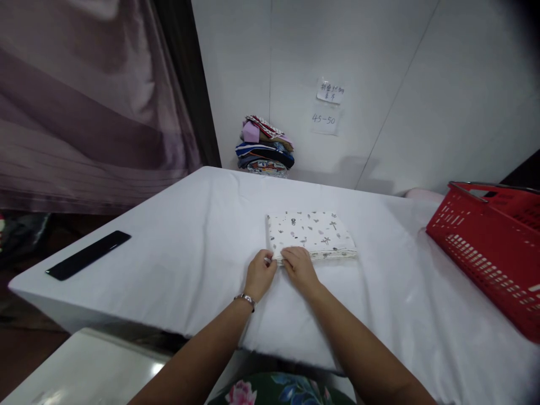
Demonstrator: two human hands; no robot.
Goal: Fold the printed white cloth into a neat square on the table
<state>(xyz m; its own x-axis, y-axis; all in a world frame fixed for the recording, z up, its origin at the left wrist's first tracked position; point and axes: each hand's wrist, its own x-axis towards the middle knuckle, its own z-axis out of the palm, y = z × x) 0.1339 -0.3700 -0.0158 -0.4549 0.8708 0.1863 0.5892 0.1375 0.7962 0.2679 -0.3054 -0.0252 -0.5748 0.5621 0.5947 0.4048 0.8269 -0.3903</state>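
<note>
A white cloth [312, 232] printed with small grey and dark figures lies folded into a flat rectangle on the table. Several layers show along its near edge. At the near left corner, my left hand [260, 272] pinches the folded edge between thumb and fingers. Close beside it, my right hand [300, 266] rests with bent fingers on the near edge of the same cloth; its fingertips press on the top layer, and its thumb is hidden. A bracelet circles my left wrist.
The white-covered table [169, 253] carries a flat black object [89, 254] at left and a red plastic basket [489, 253] at right. Behind the far edge rises a stack of folded fabrics [265, 147] against the wall. A curtain [93, 112] hangs at left.
</note>
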